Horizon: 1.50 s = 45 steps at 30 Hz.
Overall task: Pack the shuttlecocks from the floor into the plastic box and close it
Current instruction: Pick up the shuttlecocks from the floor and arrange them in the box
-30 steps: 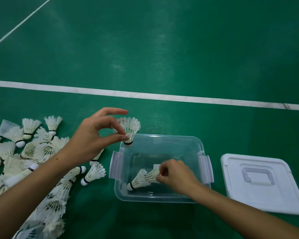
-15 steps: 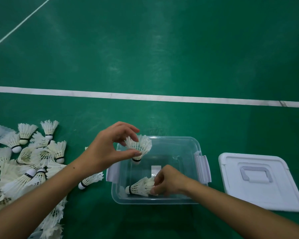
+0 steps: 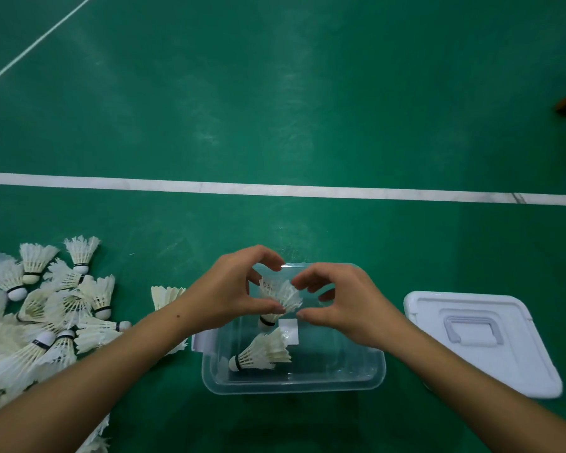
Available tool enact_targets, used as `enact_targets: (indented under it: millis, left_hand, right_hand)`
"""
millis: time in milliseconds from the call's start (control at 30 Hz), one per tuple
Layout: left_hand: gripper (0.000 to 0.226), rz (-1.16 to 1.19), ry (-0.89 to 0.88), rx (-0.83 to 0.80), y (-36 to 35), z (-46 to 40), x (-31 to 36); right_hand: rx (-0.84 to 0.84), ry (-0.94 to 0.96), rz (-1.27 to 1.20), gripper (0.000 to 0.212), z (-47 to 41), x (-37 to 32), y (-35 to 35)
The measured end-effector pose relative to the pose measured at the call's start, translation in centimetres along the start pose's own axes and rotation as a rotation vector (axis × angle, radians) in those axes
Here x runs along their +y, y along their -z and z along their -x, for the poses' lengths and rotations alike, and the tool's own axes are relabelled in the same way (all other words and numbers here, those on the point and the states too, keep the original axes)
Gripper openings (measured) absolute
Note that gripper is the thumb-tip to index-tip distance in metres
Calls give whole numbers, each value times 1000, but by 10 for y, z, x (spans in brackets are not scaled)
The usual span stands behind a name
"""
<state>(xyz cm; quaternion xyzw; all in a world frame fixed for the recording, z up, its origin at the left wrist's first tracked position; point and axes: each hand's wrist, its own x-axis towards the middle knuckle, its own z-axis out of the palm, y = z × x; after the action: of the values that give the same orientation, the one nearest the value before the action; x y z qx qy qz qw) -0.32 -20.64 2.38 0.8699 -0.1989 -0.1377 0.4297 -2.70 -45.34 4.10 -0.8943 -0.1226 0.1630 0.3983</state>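
Above the clear plastic box [image 3: 294, 384], the left hand [image 3: 232, 297] pinches a shuttlecock [image 3: 280, 297] by its feathers, cork toward 6 o'clock, while the nearby right hand [image 3: 342, 302], fingers apart, waits at 3 o'clock.

The clear glossy plastic box [image 3: 291, 385] sits on sheeny green flooring [image 3: 275, 93]; its lid [image 3: 510, 361] at 3 o'clock is opaque white plastic.
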Motion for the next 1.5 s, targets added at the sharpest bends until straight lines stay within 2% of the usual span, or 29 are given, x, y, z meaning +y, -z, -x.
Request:
enact_targets:
  millis: [167,367,567,767,900,1000,1233,1433,1500]
  left_hand:
    - [62,101,35,-11,-14,-6,1]
    - [77,180,137,-90,-25,-1,-5]
    - [80,58,269,-165,-43,5,-15]
    - [98,-174,344,-365,-62,1,-21]
    - [102,-272,382,-468,-73,-1,-24]
    - [101,-274,410,-460,-79,-1,-28]
    - [99,-262,389,-433,-87,1,-33]
    - [95,-290,368,-458,-96,5,-30]
    - [93,-318,339,-447,-94,5,-29]
  right_hand:
    - [-21,53,130,13,0,0,-12]
    - [26,-14,202,11,13,9,-14]
    - [65,-135,304,12,16,25,-31]
    - [-16,-240,312,12,9,35,-50]
    - [-110,-323,201,9,6,40,-57]
    - [-190,-425,46,14,4,43,-63]
    - [-345,-537,-41,20,-3,51,-78]
    - [-454,-516,-14,30,-4,50,-80]
    - [-442,-511,-28,22,-3,50,-76]
